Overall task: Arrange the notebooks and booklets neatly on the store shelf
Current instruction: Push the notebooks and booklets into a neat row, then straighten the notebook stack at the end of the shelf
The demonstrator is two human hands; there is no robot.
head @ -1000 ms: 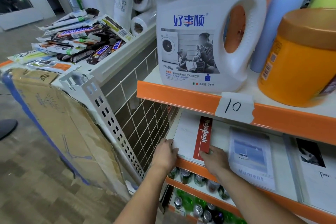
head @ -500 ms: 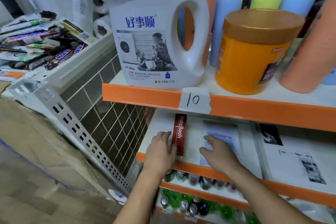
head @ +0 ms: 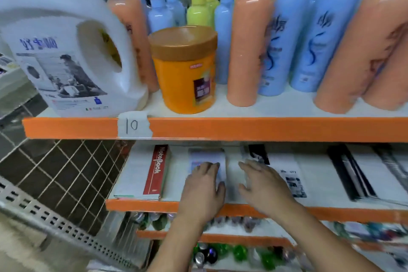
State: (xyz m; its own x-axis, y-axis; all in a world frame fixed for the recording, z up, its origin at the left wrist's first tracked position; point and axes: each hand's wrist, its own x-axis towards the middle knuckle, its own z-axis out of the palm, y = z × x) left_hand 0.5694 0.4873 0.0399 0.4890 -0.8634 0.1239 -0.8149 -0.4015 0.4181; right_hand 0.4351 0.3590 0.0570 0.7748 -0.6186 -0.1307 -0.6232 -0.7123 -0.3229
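Note:
A white notebook with a red "NoteBook" spine band [head: 154, 170] lies flat at the left end of the middle shelf [head: 141, 203]. Right of it lies a white booklet with a pale blue picture [head: 208, 155]; my left hand [head: 204, 185] rests flat on it with straight fingers. My right hand [head: 262, 181] lies open on the left edge of a white booklet with black-and-white photos [head: 291, 174]. More booklets with dark covers [head: 353, 174] lie further right.
The upper shelf [head: 242, 128] carries a white detergent jug [head: 66, 55], an orange tub [head: 185, 68] and several tall orange, blue and green bottles. A paper tag "10" [head: 134, 126] sticks on its edge. Drink bottles [head: 220, 252] fill the shelves below. A wire rack [head: 55, 183] stands left.
Both my hands moved right along the middle shelf, off the red-banded notebook. The left hand now rests on the blue-picture booklet, the right on the photo booklet. The camera turned right.

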